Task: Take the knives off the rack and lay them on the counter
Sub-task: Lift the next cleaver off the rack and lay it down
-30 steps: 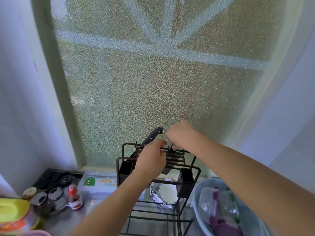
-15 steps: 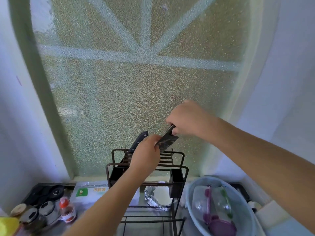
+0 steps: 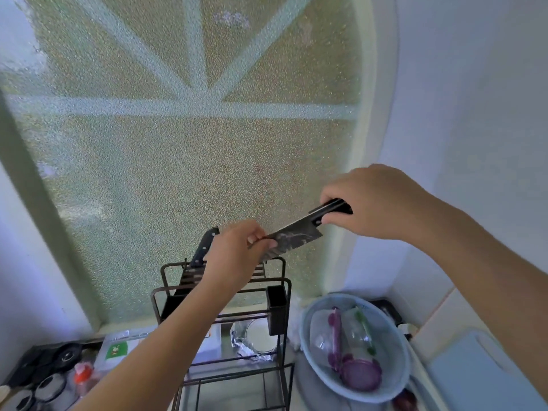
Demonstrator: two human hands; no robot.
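Moved since earlier: cleaver [image 3: 296,237] has risen clear of the knife rack [image 3: 221,295], where half a second ago its blade was only just above the slots; both hands have lifted with it.
Right hand [image 3: 375,203]: wrapped around the cleaver's black handle, carrying the weight.
Left hand [image 3: 237,252]: fingers pinching the blade's far end, steadying it above the rack.
Cleaver: held roughly level, tilted up toward the right, in the air, touching neither rack nor counter.
Second knife [image 3: 204,247]: black handle sticks up from the rack's left side, untouched.
Done: one knife out of its slot.
Left: laying this cleaver on the counter, then pulling the second knife; whether more sit in the rack, I cannot tell.
Counter: crowded near the rack; a blue basin [image 3: 355,348] stands just right of it.
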